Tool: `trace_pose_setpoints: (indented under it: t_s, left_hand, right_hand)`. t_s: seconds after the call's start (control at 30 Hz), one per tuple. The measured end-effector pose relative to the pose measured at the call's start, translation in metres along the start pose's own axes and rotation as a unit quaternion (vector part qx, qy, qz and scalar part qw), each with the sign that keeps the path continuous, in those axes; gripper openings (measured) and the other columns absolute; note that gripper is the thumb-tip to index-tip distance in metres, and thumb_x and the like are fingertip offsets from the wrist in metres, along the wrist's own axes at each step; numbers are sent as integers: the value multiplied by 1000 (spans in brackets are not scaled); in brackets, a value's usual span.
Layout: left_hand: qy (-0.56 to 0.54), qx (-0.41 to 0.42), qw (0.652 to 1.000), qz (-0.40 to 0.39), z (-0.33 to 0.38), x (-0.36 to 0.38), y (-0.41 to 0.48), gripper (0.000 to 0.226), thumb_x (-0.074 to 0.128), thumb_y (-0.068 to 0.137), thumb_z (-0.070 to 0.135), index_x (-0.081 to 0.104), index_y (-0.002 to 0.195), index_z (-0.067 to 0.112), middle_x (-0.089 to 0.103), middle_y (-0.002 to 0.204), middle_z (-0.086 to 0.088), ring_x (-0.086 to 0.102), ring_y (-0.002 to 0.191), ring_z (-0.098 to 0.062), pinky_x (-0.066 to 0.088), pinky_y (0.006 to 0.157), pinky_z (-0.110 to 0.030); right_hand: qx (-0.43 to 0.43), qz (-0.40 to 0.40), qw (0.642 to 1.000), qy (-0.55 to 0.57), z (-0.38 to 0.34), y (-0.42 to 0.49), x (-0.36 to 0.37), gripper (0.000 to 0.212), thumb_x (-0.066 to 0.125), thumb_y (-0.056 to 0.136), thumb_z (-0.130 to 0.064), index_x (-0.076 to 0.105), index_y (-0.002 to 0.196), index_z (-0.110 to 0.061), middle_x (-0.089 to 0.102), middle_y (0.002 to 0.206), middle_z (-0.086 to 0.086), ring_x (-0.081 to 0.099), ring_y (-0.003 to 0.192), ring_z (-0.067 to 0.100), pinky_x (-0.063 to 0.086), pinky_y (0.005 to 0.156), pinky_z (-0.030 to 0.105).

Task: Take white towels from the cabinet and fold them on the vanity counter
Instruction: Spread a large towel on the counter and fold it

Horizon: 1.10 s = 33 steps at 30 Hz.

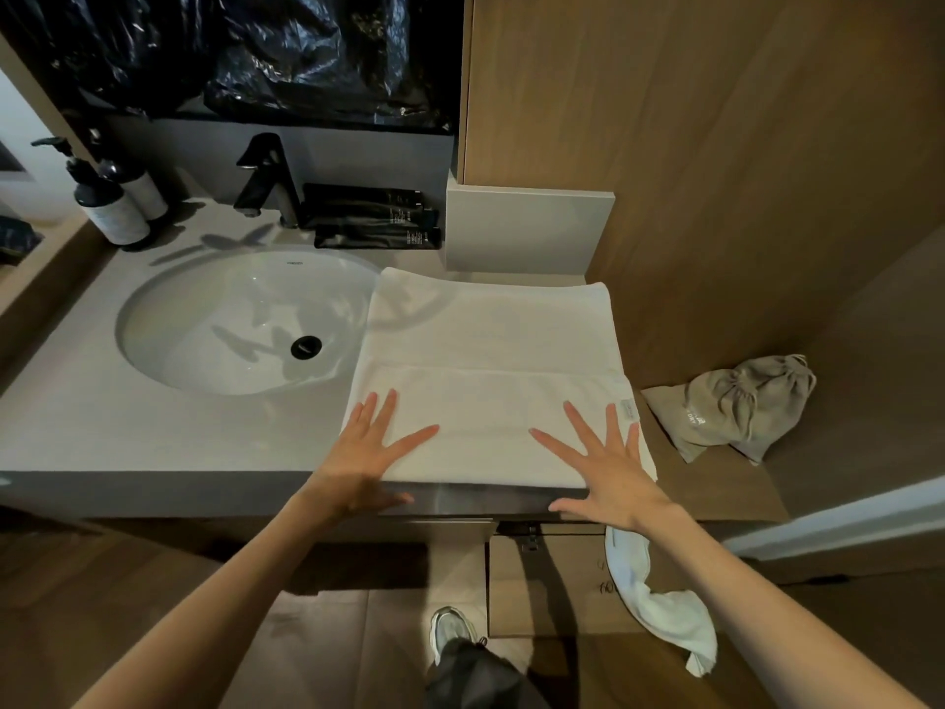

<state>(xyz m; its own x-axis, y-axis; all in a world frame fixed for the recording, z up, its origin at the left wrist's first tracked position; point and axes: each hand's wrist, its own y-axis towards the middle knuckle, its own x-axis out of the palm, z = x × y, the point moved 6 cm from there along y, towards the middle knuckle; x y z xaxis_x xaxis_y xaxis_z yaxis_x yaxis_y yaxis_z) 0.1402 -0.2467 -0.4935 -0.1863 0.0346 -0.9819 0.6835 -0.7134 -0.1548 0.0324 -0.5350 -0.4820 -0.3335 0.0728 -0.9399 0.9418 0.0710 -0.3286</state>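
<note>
The left grip (373, 452) and right grip (611, 465) are spread flat and pressed on the near folded layer of the white towel (486, 330), which is laid on the table (169, 437) at the right rim of the sink (169, 319).

Towel tag (628, 410) print — too small to read.

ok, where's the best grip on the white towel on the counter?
Grip the white towel at its two near corners, coming from the front of the counter. It lies flat; only at that lip can a pinch likely get under. The left hand and right hand rest flat there.
</note>
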Motion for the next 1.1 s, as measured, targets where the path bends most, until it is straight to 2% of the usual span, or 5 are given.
trace_pose_setpoints:
  t_s: [0.17,0.53,0.7,0.97,1.1]
  left_hand:
    - [-19,10,1000,2,5,-10,-17,88,54,93,19,-7,145,53,-18,158,-13,-19,143,-37,-5,118,-45]
    - [-120,-36,991,-34,13,-26,-78,65,47,95,4,30,146,40,19,159,3,17,147,-20,18,119,-35]
    - [-259,-82,961,58,2,-55,-102,35,60,92,12,58,109,42,66,113,10,61,104,-15,47,91,-28]
    - [-464,-185,848,176,-24,-86,-96,24,66,89,10,60,112,9,64,102,-8,60,96,-22,43,81,-27]
    - [-503,-146,827,205,-28,-99,-77,20,57,95,16,51,102,33,59,105,3,57,98,-13,47,85,-26]
  right_hand:
    - [31,3,1000,-1,0,-10,-3,92,48,98,-14,-18,138,-63,-30,157,-9,-26,140,45,-8,112,63]
    - [40,89,991,89,-4,-76,-20,55,47,98,-11,44,136,-51,42,149,-17,38,139,18,42,106,33]
    - [87,233,953,174,-1,-105,-33,33,56,95,-16,63,123,-32,65,124,-8,59,113,15,50,94,35]
    - [176,417,777,438,13,-120,-65,28,76,82,-16,59,105,-15,59,92,-11,57,84,4,42,65,12]
    - [216,453,695,515,21,-99,-72,46,79,79,-17,48,112,-14,53,96,-8,55,85,9,48,66,13]
